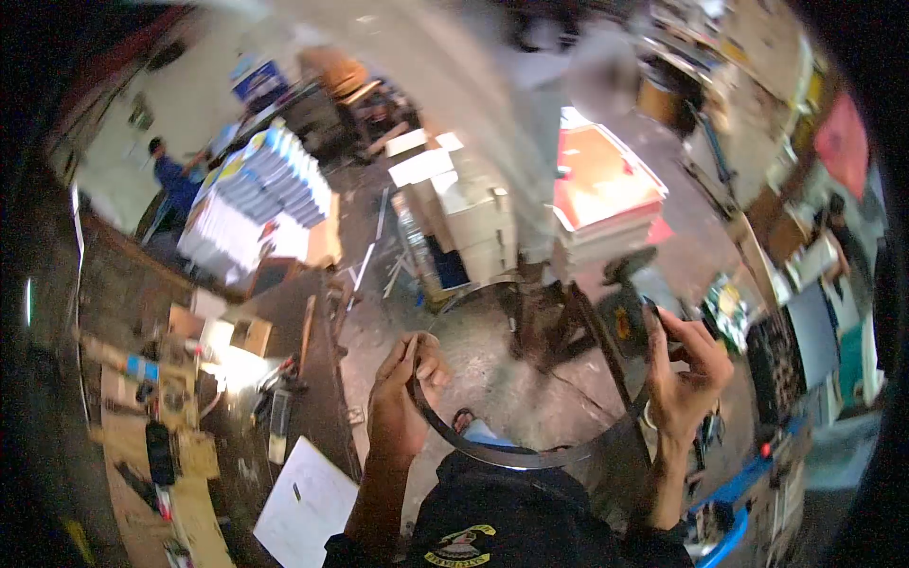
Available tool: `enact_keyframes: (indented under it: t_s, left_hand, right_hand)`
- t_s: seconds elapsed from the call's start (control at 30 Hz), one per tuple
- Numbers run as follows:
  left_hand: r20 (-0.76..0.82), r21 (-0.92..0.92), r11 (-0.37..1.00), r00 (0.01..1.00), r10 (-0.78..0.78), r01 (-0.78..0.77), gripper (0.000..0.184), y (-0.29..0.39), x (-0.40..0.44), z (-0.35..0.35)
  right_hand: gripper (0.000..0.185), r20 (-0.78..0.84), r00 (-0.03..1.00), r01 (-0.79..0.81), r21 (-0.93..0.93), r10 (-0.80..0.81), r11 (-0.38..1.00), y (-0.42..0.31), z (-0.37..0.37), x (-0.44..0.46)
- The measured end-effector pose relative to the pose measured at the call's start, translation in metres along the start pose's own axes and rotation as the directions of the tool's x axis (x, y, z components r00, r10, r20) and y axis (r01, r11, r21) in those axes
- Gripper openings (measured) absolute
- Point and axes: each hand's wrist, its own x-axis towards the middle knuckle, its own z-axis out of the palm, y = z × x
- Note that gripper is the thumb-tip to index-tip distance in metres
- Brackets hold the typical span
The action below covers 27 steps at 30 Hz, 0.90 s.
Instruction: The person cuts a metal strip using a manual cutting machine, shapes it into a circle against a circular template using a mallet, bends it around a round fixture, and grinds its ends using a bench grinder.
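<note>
A thin, dark, flexible strip (pixel 511 458) hangs in a U-shaped curve in front of my dark shirt. One end is pinched between the thumb and fingers of my left hand (pixel 405 379), at centre left. My right hand (pixel 684 364) is raised at the right, its thumb and forefinger pressed together on the strip's other end, near a small dark tip. Both hands are above floor level, well apart from each other.
A workbench (pixel 241 445) with tools and a white sheet (pixel 308 502) lies left. Stacked printed sheets (pixel 270 180) and an orange-topped stack (pixel 606 180) stand ahead. A person (pixel 173 180) in blue is far left. Cluttered shelves and a blue tube (pixel 727 544) are right.
</note>
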Motion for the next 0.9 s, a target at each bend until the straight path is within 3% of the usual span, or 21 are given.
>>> enact_keyframes:
  t_s: [0.03,0.13,0.2,0.23,0.33,0.4,0.47,0.57,0.67,0.73,0.8,0.9]
  left_hand:
    - [-0.117,0.135,0.990,0.992,0.053,-0.037,0.027,0.011,-0.009,-0.008]
    - [-0.310,0.028,0.986,0.936,0.167,-0.167,0.026,0.052,-0.032,-0.022]
    - [-0.127,-0.024,0.964,0.957,0.260,-0.265,0.023,0.075,-0.047,-0.056]
    - [-0.214,0.018,0.958,0.935,0.283,-0.286,0.022,0.092,-0.055,-0.063]
    - [-0.229,0.037,0.915,0.888,0.399,-0.402,0.021,0.135,-0.074,-0.098]
    - [-0.302,0.063,0.908,0.859,0.412,-0.414,0.018,0.161,-0.086,-0.124]
    - [-0.336,0.043,0.847,0.790,0.512,-0.530,0.024,0.177,-0.093,-0.150]
    - [-0.393,0.249,0.756,0.650,0.651,-0.606,0.030,0.199,-0.093,-0.173]
    - [-0.366,0.403,0.690,0.584,0.724,-0.602,0.033,0.221,-0.086,-0.178]
    - [-0.228,0.522,0.572,0.543,0.808,-0.633,0.033,0.232,-0.080,-0.188]
    - [-0.188,0.595,0.504,0.501,0.845,-0.626,0.034,0.240,-0.077,-0.186]
    - [-0.218,0.678,0.415,0.373,0.902,-0.607,0.030,0.248,-0.071,-0.170]
  right_hand:
    - [0.021,0.023,0.999,0.040,0.026,-0.041,0.999,-0.015,0.014,0.002]
    - [0.016,0.118,0.987,0.096,0.112,-0.109,0.989,-0.061,0.056,0.002]
    - [0.012,0.198,0.975,0.088,0.054,-0.097,0.995,-0.096,0.089,-0.003]
    - [0.011,0.191,0.961,0.184,0.106,-0.202,0.977,-0.099,0.111,-0.008]
    - [0.010,0.188,0.935,0.289,0.079,-0.299,0.954,-0.138,0.166,-0.023]
    - [0.010,0.213,0.926,0.268,0.208,-0.311,0.941,-0.162,0.201,-0.035]
    - [0.011,0.130,0.897,0.380,0.261,-0.423,0.887,-0.180,0.234,-0.048]
    - [0.013,0.151,0.914,0.299,0.375,-0.376,0.878,-0.192,0.280,-0.069]
    - [0.015,0.175,0.922,0.251,0.408,-0.345,0.878,-0.188,0.323,-0.090]
    - [0.015,0.182,0.948,0.133,0.521,-0.262,0.843,-0.190,0.353,-0.097]
    - [0.014,0.191,0.949,0.092,0.595,-0.252,0.799,-0.203,0.374,-0.093]
    - [0.018,0.330,0.899,-0.009,0.671,-0.288,0.741,-0.217,0.407,-0.084]
